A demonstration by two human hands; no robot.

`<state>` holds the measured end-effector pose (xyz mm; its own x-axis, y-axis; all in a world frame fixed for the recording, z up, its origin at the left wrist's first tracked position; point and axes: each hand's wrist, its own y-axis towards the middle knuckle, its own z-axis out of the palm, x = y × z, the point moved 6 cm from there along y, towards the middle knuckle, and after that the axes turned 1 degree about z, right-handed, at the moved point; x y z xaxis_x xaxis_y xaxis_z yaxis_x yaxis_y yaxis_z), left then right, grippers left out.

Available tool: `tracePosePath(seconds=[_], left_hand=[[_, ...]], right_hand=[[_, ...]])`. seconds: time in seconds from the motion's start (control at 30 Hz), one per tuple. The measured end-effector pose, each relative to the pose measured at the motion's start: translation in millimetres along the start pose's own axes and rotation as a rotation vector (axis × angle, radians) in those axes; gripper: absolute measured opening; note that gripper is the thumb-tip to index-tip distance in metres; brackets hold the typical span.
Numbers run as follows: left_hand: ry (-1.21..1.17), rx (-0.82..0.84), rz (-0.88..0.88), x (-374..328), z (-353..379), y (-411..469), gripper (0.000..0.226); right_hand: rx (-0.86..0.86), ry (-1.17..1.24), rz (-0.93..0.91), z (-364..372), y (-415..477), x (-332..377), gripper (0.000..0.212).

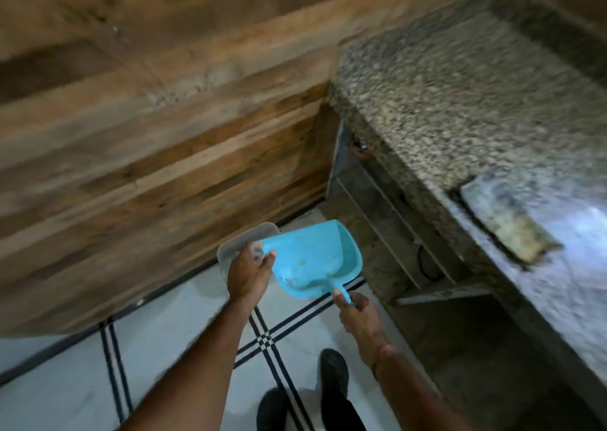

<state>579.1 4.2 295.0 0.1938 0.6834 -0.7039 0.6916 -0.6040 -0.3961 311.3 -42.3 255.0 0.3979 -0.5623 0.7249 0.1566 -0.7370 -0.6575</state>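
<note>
One wide-angle view, worn on the head, looks steeply down along both forearms to the tiled floor (184,348) and the person's shoes (333,374). It faces a plank wall (164,135), with a granite counter (460,102) close on the right. At arm's length just below centre sit the left hand (246,276), right hand (361,319), blue dustpan (312,259) and clear lid (243,236)

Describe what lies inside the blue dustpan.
Inside the dustpan lie pale dust and a small orange speck. The left hand, holding a grey lid, covers one edge, hiding anything there.
</note>
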Motion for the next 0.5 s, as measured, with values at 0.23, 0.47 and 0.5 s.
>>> tracePosePath(seconds=[0.23, 0.47, 0.5], left_hand=[[0.032, 0.093, 0.247, -72.7, -28.4, -55.0, 0.036], [0.104, 0.228, 0.483, -167.7, 18.4, -97.6, 0.043], [0.114, 0.242, 0.52, -182.5, 29.8, -104.5, 0.043]], right_hand=[[0.003, 0.176, 0.031, -34.1, -93.2, 19.5, 0.031], [-0.095, 0.33, 0.054, -92.0, -135.3, 5.9, 0.034], [-0.104, 0.351, 0.065, -100.3, -136.7, 1.1, 0.034]])
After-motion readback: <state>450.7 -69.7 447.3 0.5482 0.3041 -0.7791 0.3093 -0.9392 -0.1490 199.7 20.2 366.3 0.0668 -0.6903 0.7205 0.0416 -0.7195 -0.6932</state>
